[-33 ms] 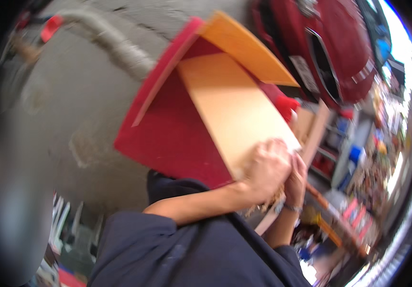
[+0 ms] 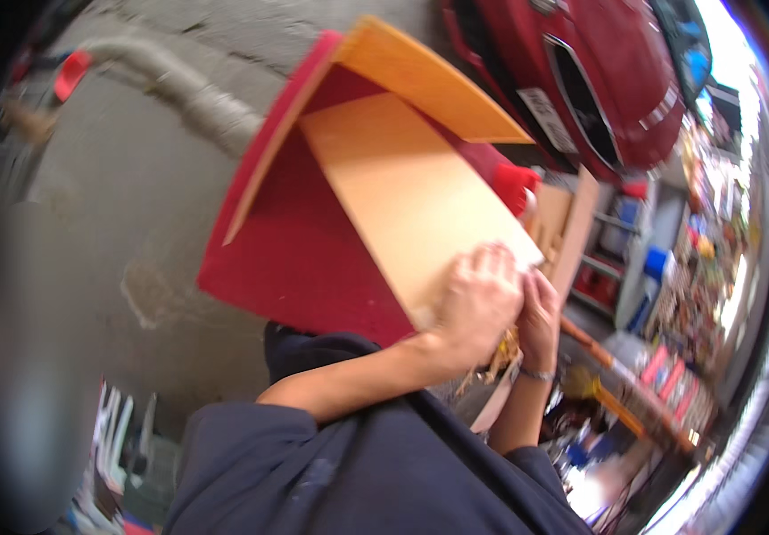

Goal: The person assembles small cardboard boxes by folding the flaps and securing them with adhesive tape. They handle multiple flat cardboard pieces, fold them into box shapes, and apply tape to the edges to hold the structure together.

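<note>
A tan wooden board lies slanted inside a red open box-like frame that has an orange panel along its top. My left hand is closed over the board's near end. Right beside it, my right hand, a bracelet on its wrist, curls around the same corner. Both forearms reach out from my dark blue shirt. Pale shavings or fibres show just under the hands. What the fingers press beneath the board is hidden.
A red car fills the upper right. A grey hose runs over the concrete ground at the upper left, near a red handle. Shelves and coloured goods crowd the right side. A small red part sits by the frame's right edge.
</note>
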A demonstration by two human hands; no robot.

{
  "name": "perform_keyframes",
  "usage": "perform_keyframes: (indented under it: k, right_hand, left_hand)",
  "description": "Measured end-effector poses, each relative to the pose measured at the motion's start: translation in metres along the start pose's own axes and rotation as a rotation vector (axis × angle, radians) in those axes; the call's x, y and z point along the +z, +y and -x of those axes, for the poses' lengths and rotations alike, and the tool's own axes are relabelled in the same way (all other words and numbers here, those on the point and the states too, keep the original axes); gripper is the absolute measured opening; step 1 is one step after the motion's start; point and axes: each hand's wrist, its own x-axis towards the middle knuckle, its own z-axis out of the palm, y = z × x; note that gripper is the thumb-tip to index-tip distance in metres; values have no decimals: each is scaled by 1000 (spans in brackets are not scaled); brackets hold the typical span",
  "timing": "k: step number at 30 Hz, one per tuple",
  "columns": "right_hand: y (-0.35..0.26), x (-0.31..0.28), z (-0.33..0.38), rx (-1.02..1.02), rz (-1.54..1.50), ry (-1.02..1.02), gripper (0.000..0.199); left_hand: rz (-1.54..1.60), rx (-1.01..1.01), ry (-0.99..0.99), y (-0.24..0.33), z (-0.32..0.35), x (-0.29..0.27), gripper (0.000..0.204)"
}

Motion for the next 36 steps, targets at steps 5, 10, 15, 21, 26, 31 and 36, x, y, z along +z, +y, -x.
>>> perform_keyframes:
  k: [5,10,15,21,26,31,36]
  right_hand:
    - [-15,5,-2,-25,-23,-34,29]
    - [-20,8,5,-5,11,-45,28]
    - [-13,13,3,-62,-8,-17,24]
    - [3,21,0,-289,105,174,15]
    - [7,13,-5,-273,-6,72,14]
    - [19,-5,3,-288,-79,114,20]
    - [5,-20,14,-373,-116,19,23]
  left_hand:
    - [-53,80,162,-9,-12,18,48]
    - [10,112,187,-4,-13,10,35]
    - [-38,131,260,0,-10,14,30]
    - [-113,103,301,10,-11,23,31]
    - [-101,57,317,13,-10,31,31]
    - [-133,36,368,18,-14,30,28]
    - [-111,52,377,19,-16,24,30]
